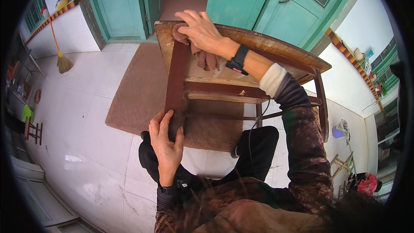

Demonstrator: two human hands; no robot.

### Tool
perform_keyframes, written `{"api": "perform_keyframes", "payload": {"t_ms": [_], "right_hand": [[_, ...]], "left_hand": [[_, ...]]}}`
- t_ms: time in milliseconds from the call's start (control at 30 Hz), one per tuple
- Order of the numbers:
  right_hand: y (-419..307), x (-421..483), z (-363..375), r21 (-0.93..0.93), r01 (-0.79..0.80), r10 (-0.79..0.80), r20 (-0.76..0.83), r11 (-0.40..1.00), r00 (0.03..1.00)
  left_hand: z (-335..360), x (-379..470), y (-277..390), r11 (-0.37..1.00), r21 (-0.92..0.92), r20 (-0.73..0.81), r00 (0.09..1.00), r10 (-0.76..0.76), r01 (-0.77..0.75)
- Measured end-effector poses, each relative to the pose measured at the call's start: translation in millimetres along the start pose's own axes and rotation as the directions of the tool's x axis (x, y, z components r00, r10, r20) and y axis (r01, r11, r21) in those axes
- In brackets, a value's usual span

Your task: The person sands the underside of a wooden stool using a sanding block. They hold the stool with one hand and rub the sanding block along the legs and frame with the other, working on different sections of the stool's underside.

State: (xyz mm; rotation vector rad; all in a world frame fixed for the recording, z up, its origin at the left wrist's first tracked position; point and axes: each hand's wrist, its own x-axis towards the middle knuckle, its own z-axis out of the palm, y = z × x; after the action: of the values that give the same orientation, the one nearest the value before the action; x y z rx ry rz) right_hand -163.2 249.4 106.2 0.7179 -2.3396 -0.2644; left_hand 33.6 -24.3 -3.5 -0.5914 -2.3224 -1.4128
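Note:
Before me a wooden table (176,71) with dark red-brown legs is tipped on its side, its underside and frame facing me. My left hand (166,132) grips the lower end of the near left leg, thumb on one side and fingers on the other. Up at the leg's top end, where it meets the tabletop, my right hand (202,34) presses a brown cloth (207,60) that is bunched under the fingers and hangs down over the underside. A thin dark cable runs down from near my right forearm past my knee.
A brown mat (129,97) lies under the table on white floor tiles. Green doors (239,0) stand behind. A broom (64,63) leans at the left wall; a small wooden stool (34,132) is far left. On the right are a purple bucket (339,131) and a folding stool (339,165).

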Motion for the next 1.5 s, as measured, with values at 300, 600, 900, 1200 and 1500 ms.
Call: {"api": "perform_keyframes", "payload": {"t_ms": [300,600,900,1200,1500], "right_hand": [[57,-86,-36,0.014,-0.094,0.094,0.011,0.995,0.995],[117,-250,-117,-0.129,-0.384,0.393,0.052,0.914,0.918],[68,-126,-52,0.02,-0.109,0.106,0.109,0.994,0.988],[24,-38,-23,0.043,-0.148,0.141,0.134,0.988,0.981],[109,-203,-81,0.018,-0.298,0.295,0.095,0.954,0.951]], "left_hand": [[-2,-1,7,0.999,0.027,0.057,0.997,-0.043,0.042],[-1,1,11,0.997,0.061,0.085,0.995,-0.06,0.055],[0,2,9,0.996,0.065,0.078,0.995,-0.065,0.06],[1,-1,4,0.999,0.036,0.082,0.996,-0.021,0.018],[1,-3,8,0.998,0.013,0.097,0.994,-0.056,0.055]]}}
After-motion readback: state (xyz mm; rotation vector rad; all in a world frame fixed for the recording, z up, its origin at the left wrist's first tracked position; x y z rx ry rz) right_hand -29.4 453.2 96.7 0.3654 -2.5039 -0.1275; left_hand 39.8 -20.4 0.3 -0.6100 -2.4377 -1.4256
